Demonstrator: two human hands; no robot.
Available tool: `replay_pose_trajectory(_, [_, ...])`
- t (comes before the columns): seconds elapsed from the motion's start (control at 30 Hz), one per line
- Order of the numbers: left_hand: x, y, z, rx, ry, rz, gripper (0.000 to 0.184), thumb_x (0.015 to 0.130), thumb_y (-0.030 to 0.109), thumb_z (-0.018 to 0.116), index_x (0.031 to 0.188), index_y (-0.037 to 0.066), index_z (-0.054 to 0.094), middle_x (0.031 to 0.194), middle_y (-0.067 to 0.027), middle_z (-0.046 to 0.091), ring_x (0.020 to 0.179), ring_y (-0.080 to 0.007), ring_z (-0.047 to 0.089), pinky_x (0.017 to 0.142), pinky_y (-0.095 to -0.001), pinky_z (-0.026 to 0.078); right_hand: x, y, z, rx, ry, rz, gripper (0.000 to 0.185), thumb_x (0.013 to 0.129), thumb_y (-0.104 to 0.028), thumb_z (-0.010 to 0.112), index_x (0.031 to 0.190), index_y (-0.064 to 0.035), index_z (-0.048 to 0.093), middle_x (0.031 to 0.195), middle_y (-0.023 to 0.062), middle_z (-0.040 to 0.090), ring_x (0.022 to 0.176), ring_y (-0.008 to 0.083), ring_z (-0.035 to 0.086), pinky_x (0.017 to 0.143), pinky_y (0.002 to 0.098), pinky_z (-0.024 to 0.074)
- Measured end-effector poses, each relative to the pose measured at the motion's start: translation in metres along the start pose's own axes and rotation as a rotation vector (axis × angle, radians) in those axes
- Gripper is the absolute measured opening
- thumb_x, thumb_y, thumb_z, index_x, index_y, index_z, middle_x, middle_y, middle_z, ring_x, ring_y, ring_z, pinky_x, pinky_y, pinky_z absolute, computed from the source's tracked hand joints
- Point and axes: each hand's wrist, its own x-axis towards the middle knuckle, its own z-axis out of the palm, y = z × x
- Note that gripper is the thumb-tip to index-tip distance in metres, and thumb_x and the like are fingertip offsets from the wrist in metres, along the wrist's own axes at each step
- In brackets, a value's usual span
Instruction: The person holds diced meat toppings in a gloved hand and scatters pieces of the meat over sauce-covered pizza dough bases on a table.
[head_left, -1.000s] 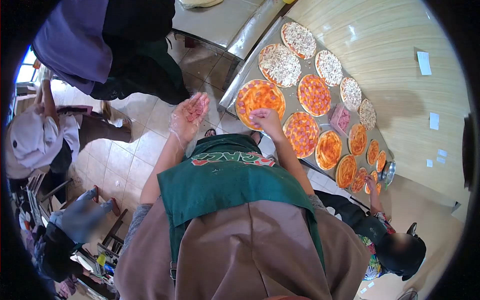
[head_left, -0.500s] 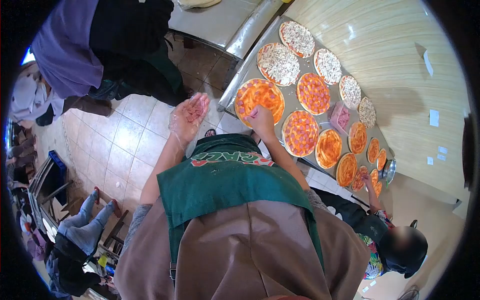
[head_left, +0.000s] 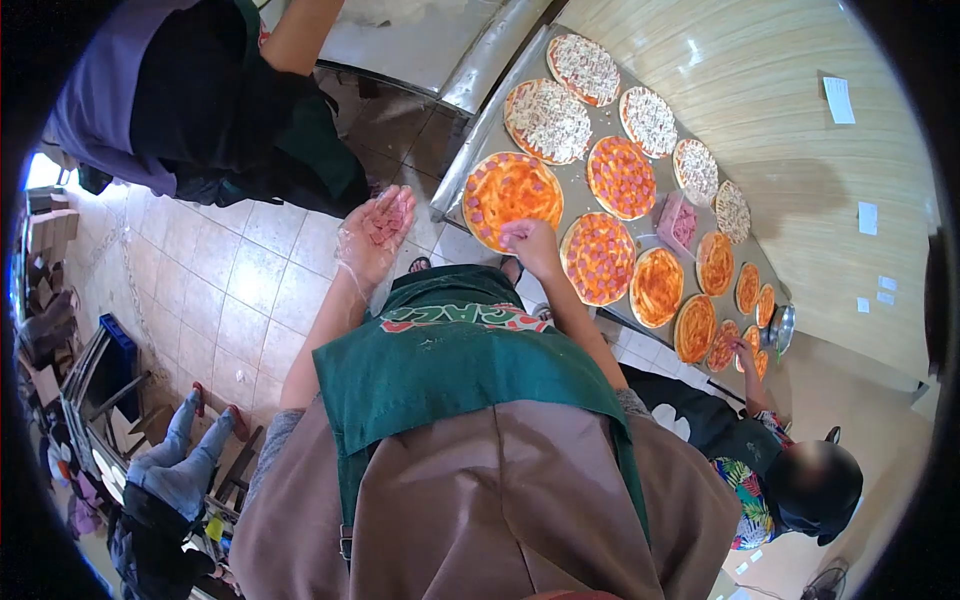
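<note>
My left hand (head_left: 376, 235), in a clear plastic glove, is held palm up away from the table, cupping diced ham (head_left: 390, 222). My right hand (head_left: 535, 247) is over the near right edge of a sauced pizza (head_left: 512, 195), fingers pinched together; what is between them is too small to make out. That pizza has ham cubes around its rim and a mostly bare sauced middle. Beside it lie two pizzas dotted all over with ham, one nearer (head_left: 598, 258) and one farther (head_left: 622, 178).
On the metal table (head_left: 568, 190) are several pizzas with white shredded topping (head_left: 547, 120), several sauce-only pizzas (head_left: 657, 287), a clear tub of ham (head_left: 678, 225) and a metal bowl (head_left: 782, 328). A co-worker's hand (head_left: 742, 350) reaches over the far-end pizzas. Another person (head_left: 240, 120) stands at left.
My right hand has shifted slightly along the pizza's edge, fingers still pinched. My left hand stays in place with the ham. The left person's forearm has come into view at the top.
</note>
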Motion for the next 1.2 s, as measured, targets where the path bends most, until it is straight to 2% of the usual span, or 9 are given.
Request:
replay_pose_trajectory(0.27, [0.002,-0.003,0.001,0.011,-0.005,-0.017,0.039,0.097,0.019,0.043,0.126,-0.005,0.053,0.128,-0.0193,0.058,0.120,-0.0306,0.056,0.099,-0.0399,0.049,-0.006,-0.015,0.013,-0.550,0.158,-0.062,0.024,0.070,-0.010,0.073,0.093,-0.0021,0.069,0.082,0.0151,0.070,0.077,0.0263,0.069,0.071,0.0337,0.0537])
replay_pose_trajectory(0.37, [0.001,-0.004,0.002,0.028,0.018,0.000,0.039,0.097,0.019,0.042,0.126,-0.005,0.053,0.128,-0.0192,0.058,0.120,-0.0308,0.056,0.100,-0.0401,0.049,-0.013,-0.025,0.006,-0.489,0.177,-0.041,0.021,0.076,-0.009,0.069,0.096,-0.0022,0.068,0.084,0.0150,0.069,0.081,0.0256,0.069,0.072,0.0348,0.0536])
replay_pose_trajectory(0.47, [0.001,-0.005,0.002,0.030,0.013,-0.001,0.040,0.096,0.019,0.044,0.125,-0.006,0.053,0.129,-0.0193,0.058,0.117,-0.0304,0.058,0.100,-0.0381,0.049,-0.009,-0.004,-0.006,-0.225,0.181,-0.140,0.018,0.084,-0.008,0.064,0.099,0.0005,0.066,0.086,0.0139,0.070,0.082,0.0231,0.069,0.072,0.0337,0.0542])
replay_pose_trajectory(0.57, [0.002,-0.006,0.004,0.038,0.019,-0.001,0.039,0.096,0.019,0.044,0.125,-0.006,0.053,0.129,-0.0196,0.058,0.118,-0.0307,0.058,0.100,-0.0383,0.049,-0.005,0.019,-0.020,0.298,-0.019,0.078,0.016,0.088,-0.005,0.062,0.102,0.0034,0.064,0.094,0.0111,0.070,0.079,0.0183,0.069,0.068,0.0277,0.0555])
replay_pose_trajectory(0.67, [0.003,-0.009,0.005,0.034,0.013,-0.014,0.040,0.096,0.019,0.044,0.125,-0.006,0.053,0.128,-0.0198,0.058,0.118,-0.0308,0.057,0.101,-0.0386,0.048,-0.013,0.011,-0.025,0.361,-0.006,0.179,0.016,0.088,-0.005,0.063,0.101,0.0031,0.065,0.092,0.0095,0.070,0.077,0.0170,0.069,0.066,0.0250,0.0552])
replay_pose_trajectory(0.77, [0.005,-0.012,0.010,0.058,0.028,-0.031,0.040,0.096,0.019,0.044,0.125,-0.006,0.053,0.129,-0.0198,0.058,0.119,-0.0309,0.057,0.101,-0.0390,0.048,-0.017,0.005,-0.026,0.065,-0.005,0.165,0.014,0.088,-0.007,0.065,0.098,0.0023,0.067,0.085,0.0076,0.070,0.070,0.0142,0.068,0.061,0.0237,0.0534])
replay_pose_trajectory(0.87, [0.006,-0.015,0.011,0.042,0.019,-0.056,0.039,0.096,0.019,0.044,0.125,-0.006,0.053,0.129,-0.0199,0.058,0.119,-0.0311,0.057,0.100,-0.0396,0.049,-0.016,0.010,-0.022,-0.043,0.005,0.137,0.015,0.085,-0.011,0.066,0.091,0.0025,0.070,0.073,0.0067,0.069,0.064,0.0124,0.066,0.059,0.0257,0.0510])
replay_pose_trajectory(0.97, [0.006,-0.015,0.012,0.056,0.018,-0.065,0.040,0.096,0.019,0.044,0.125,-0.006,0.053,0.129,-0.0198,0.058,0.119,-0.0313,0.057,0.100,-0.0399,0.049,-0.012,0.022,-0.018,-0.096,0.036,0.124,0.016,0.082,-0.015,0.070,0.089,-0.0008,0.072,0.071,0.0058,0.069,0.061,0.0117,0.065,0.059,0.0282,0.0507])
replay_pose_trajectory(1.2, [0.005,-0.017,0.016,0.073,0.046,-0.045,0.039,0.095,0.019,0.044,0.124,-0.006,0.055,0.128,-0.0195,0.059,0.118,-0.0310,0.058,0.100,-0.0394,0.049,-0.022,0.000,-0.014,-0.538,0.271,-0.002,0.019,0.077,-0.022,0.075,0.078,-0.0039,0.068,0.069,0.0103,0.066,0.065,0.0214,0.065,0.061,0.0344,0.0502])
